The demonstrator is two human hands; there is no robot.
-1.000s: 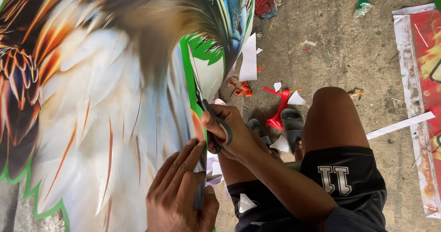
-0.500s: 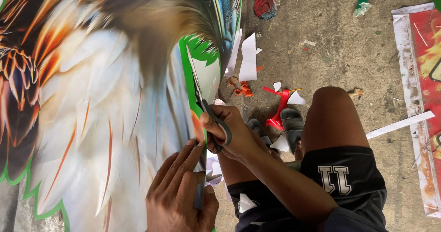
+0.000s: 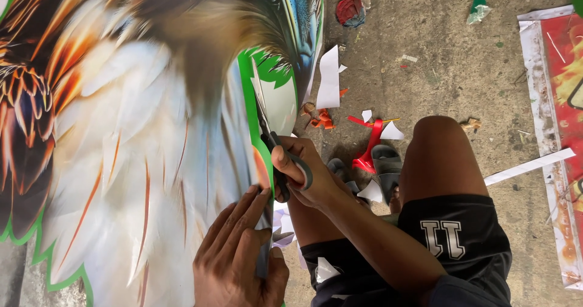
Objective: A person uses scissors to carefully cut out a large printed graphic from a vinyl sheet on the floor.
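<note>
Right hand grips scissors cutting the feather print; left hand pinches its edge.

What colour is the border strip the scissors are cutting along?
Bright green, edging the feather print; the head view shows the scissors there.

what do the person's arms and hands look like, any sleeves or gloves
Both arms are bare to the frame edge, with no sleeves in view. The left hand and right hand wear no gloves, rings or watch. Nails are short and plain. Nothing is marked on either forearm.
</note>
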